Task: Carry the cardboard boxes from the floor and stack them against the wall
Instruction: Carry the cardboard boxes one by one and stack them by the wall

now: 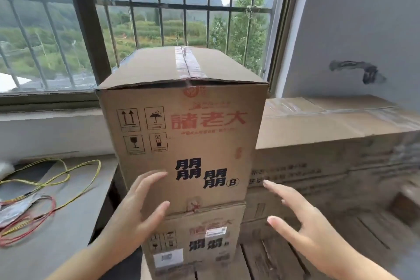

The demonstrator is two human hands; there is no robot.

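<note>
- the left hand (138,202) has its fingers straight and spread, fingertips at or just off the front face of the upper box; whether they touch it i cannot tell, and it grasps nothing.
- the right hand (302,223) hangs in the air just right of that box, fingers loose and apart, holding nothing and touching nothing.
- the tall brown cardboard box with red and black printed characters and a taped top seam (181,125) stands upright on a second brown cardboard box with matching print (195,241), in front of the barred window (147,7).
- just beside this pile on the right lies a wide, low, taped brown cardboard box (329,120), set against the grey wall (363,18).
- to the left, a grey bench top (56,223) carries loose yellow and red wires (45,188).
- judging from this, the upper box looks placed and let go, so at least three boxes are stacked by the wall.
- the floor is barely in view, so how many boxes are left to fetch cannot be told.
</note>
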